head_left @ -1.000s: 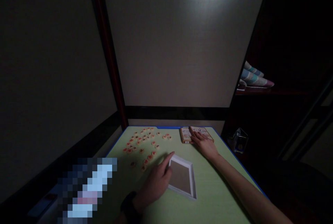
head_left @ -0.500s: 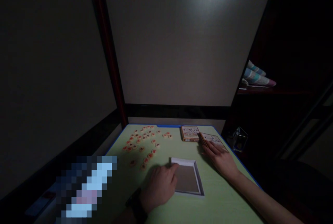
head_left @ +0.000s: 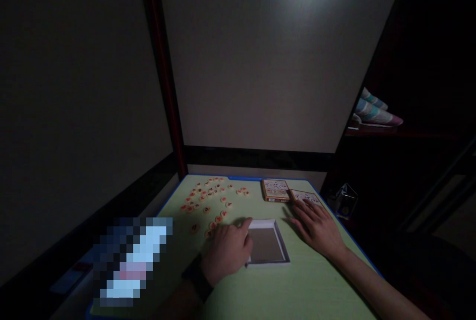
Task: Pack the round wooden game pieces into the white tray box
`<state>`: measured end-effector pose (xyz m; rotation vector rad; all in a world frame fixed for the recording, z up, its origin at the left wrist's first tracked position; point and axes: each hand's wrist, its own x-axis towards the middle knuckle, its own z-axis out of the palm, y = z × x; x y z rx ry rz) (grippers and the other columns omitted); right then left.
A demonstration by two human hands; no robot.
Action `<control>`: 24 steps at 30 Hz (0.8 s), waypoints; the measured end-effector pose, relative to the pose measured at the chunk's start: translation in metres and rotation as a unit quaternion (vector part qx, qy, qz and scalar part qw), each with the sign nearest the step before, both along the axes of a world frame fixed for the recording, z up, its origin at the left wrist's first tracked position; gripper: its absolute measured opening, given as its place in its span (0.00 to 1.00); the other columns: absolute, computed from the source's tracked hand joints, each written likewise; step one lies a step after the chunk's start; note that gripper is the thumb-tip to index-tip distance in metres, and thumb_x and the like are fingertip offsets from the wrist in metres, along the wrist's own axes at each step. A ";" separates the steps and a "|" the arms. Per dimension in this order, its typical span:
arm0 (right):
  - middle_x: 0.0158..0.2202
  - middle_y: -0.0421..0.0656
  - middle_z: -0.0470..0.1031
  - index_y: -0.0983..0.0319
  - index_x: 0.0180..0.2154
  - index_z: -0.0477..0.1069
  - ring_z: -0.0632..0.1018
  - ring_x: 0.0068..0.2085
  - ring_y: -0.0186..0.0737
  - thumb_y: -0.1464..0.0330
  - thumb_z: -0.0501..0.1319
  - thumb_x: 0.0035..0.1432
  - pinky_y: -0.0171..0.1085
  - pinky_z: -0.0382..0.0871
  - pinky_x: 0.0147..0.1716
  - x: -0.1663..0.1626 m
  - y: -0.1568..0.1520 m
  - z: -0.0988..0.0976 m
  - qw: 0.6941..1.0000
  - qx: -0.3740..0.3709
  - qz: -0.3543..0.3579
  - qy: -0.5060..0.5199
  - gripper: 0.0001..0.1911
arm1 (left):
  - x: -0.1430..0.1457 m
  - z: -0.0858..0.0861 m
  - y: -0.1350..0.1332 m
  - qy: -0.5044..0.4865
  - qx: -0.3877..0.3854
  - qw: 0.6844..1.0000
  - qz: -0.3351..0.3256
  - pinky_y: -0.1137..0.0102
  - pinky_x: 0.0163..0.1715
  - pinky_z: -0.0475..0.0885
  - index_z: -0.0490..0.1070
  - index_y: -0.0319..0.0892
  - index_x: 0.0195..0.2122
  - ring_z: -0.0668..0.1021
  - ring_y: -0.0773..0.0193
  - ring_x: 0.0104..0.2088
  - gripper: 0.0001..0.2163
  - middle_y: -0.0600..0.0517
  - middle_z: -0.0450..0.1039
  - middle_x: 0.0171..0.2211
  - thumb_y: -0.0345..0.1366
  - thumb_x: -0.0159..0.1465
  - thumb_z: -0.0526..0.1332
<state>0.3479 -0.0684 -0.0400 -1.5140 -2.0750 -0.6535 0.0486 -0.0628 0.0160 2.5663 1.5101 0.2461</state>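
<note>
A shallow white box tray point(head_left: 268, 245) with a brown floor lies on the green table point(head_left: 308, 285). My left hand point(head_left: 227, 248), with a dark watch at the wrist, rests curled against the tray's left edge. My right hand point(head_left: 318, 223) lies flat with fingers stretched out, its fingertips on a flat printed board point(head_left: 305, 197) near the table's right edge. A second printed board point(head_left: 275, 190) lies just behind it. Several small round game pieces point(head_left: 208, 198) with red and dark marks are scattered over the far left of the table.
The table has a blue rim point(head_left: 359, 253). A dark red post point(head_left: 165, 77) rises behind its far left corner, before a pale wall. A clear glass object point(head_left: 344, 201) stands off the right edge. Folded striped cloth point(head_left: 375, 112) sits on a dark shelf. The room is dim.
My right hand slid one printed board off the other, toward me and the right edge. My left hand straightened the white tray and curled against its left edge.
</note>
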 end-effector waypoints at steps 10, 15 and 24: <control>0.65 0.51 0.67 0.55 0.64 0.64 0.74 0.60 0.53 0.52 0.57 0.64 0.49 0.73 0.55 -0.043 -0.012 0.004 0.968 -0.183 0.129 0.112 0.31 | -0.073 -0.009 0.014 0.002 0.017 0.991 0.130 0.61 0.50 0.70 0.69 0.36 0.51 0.77 0.50 0.51 0.14 0.36 0.72 0.53 0.35 0.66 0.56; 0.64 0.53 0.68 0.58 0.60 0.70 0.75 0.59 0.53 0.50 0.55 0.65 0.49 0.72 0.56 -0.066 -0.008 0.005 0.960 -0.212 0.148 0.108 0.28 | -0.074 -0.026 0.016 -0.026 -0.020 0.995 0.098 0.64 0.51 0.70 0.69 0.38 0.48 0.76 0.54 0.50 0.11 0.40 0.72 0.51 0.32 0.67 0.54; 0.60 0.54 0.72 0.62 0.52 0.77 0.77 0.56 0.52 0.53 0.50 0.69 0.50 0.73 0.55 -0.090 0.024 0.008 0.961 -0.229 0.122 0.092 0.26 | -0.059 -0.015 0.048 -0.009 -0.004 0.995 0.102 0.66 0.50 0.69 0.68 0.35 0.47 0.76 0.57 0.49 0.11 0.39 0.72 0.50 0.26 0.67 0.50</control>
